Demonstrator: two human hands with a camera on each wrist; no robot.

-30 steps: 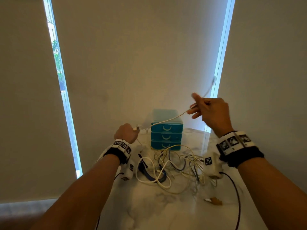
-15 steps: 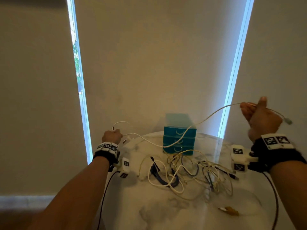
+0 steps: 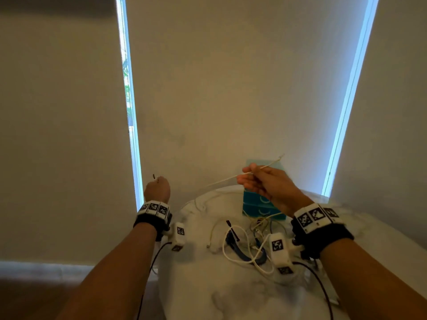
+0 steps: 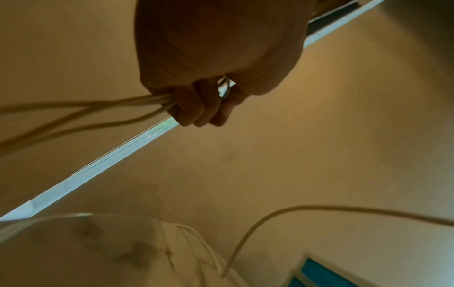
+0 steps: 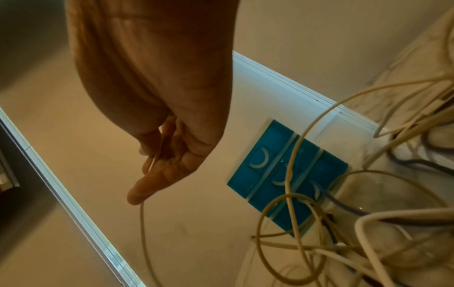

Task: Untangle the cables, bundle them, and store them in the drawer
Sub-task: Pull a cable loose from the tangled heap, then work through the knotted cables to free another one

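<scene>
Since half a second ago the right hand [image 3: 265, 183] has swung in from far out on the right to a spot in front of the blue drawer unit [image 3: 261, 210], and the slack between the hands has shortened. Nearest the person, the remaining tangle of cables [image 3: 247, 245], white and dark ones looped over each other, lies on the marbled desk [image 3: 231, 296] between the wrists. Above it, the cream cable [image 3: 221, 181] runs through the air: the right hand pinches it between thumb and fingers, its plug end sticking up past the knuckles. The left hand [image 3: 157, 189], raised off to the left, is a closed fist around several gathered strands of the same cable [image 4: 137, 103], a short dark tip poking out above it. Farthest back, the drawer unit stands with all three drawers closed, by the wall. I judge the cable light, limp and rather slick, prone to springing out of its loops, so it is best taken a little behind the plug and fed in even coils to the fist, never tugged by the connector.
</scene>
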